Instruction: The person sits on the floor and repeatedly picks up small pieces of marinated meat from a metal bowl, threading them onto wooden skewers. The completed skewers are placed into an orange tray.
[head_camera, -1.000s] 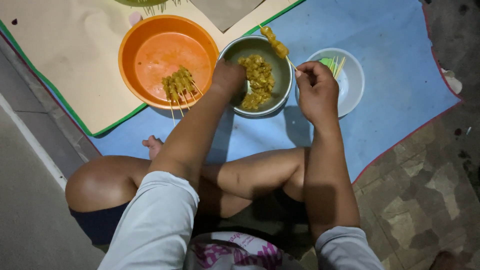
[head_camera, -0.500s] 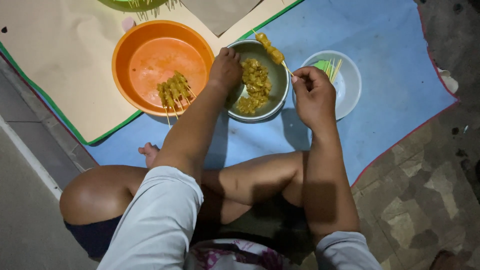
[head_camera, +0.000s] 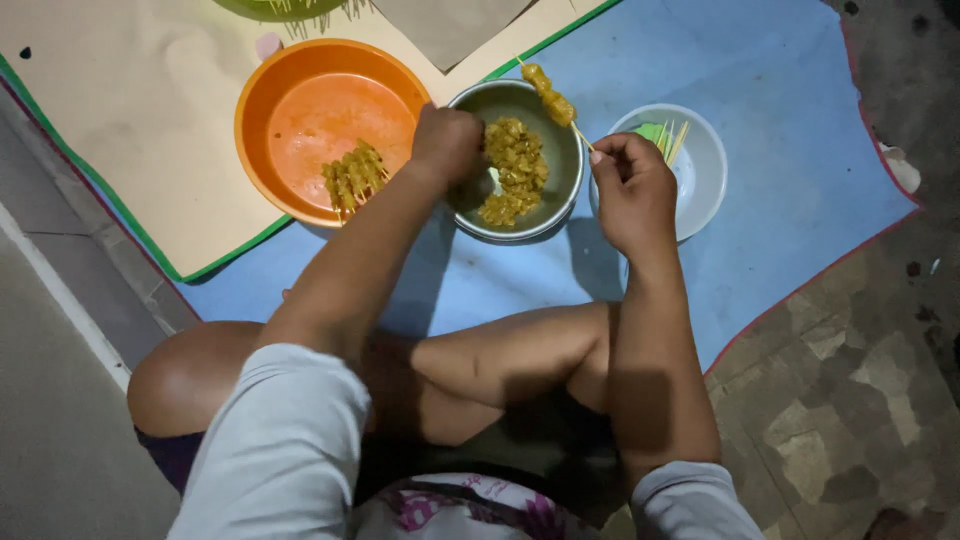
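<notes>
Left hand (head_camera: 450, 140) fingers curled, contents hidden, in metal bowl (head_camera: 470, 105) beside orange basin (head_camera: 262, 110); right hand (head_camera: 630, 185) pinches skewer (head_camera: 552, 97) near white bowl (head_camera: 705, 170).

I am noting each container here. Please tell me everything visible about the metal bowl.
The metal bowl is round, grey and shiny, and stands upright on the blue mat, between the orange basin and the small white bowl. Yellow marinated meat pieces fill its middle. The left hand reaches into it.

One head cam only, on my head, looking straight down over my crossed legs. Close range: my left hand (head_camera: 450, 140), right hand (head_camera: 628, 190), bowls and blue mat (head_camera: 780, 60) fill it. No second view.
</notes>
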